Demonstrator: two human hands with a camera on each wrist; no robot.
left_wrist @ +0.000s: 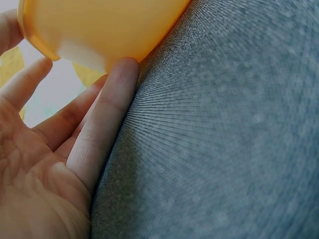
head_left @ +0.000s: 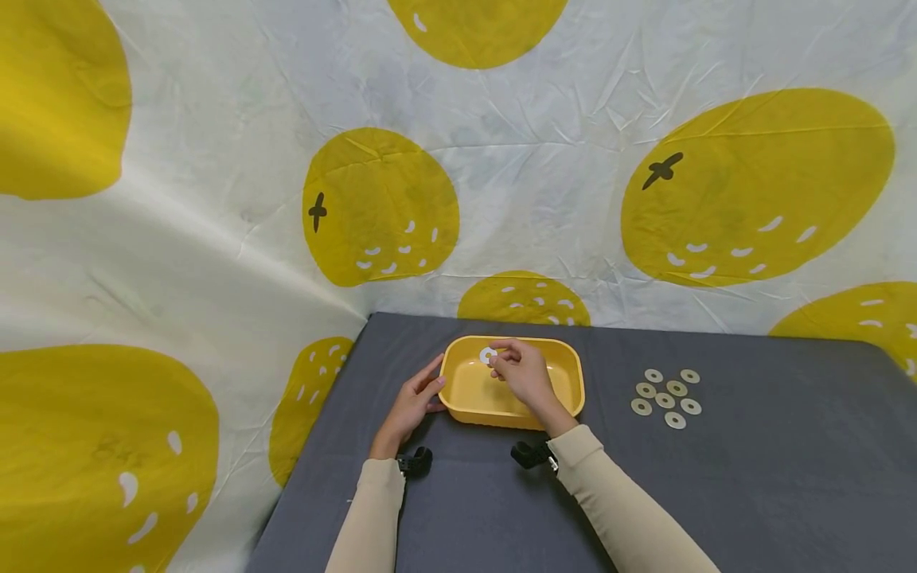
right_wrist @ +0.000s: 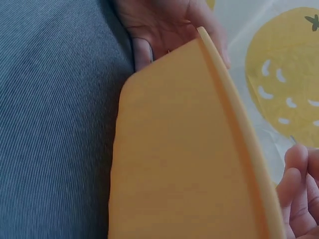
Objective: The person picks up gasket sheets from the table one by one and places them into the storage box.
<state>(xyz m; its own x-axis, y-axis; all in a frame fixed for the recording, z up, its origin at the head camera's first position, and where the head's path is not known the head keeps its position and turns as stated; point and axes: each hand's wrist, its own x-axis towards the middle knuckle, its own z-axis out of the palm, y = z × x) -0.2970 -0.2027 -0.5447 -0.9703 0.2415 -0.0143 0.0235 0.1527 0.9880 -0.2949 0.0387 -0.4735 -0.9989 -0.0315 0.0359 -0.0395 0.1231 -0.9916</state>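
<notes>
A yellow rectangular tub stands on the dark grey cloth. Over its inside, near the far wall, my right hand pinches a flat white washer between thumb and fingertips. The washer is turned with its face and hole towards the head camera. My left hand rests against the tub's left end, fingers nearly straight. In the left wrist view the fingers touch the tub's wall low down by the cloth, and other fingertips are right at the rim. The right wrist view shows the tub's outer wall and the pinching fingertips; the washer is mostly hidden there.
To the right of the tub, several pale washers lie flat in a loose cluster on the grey table cloth. A white curtain printed with yellow fruit hangs behind the table and along its left side.
</notes>
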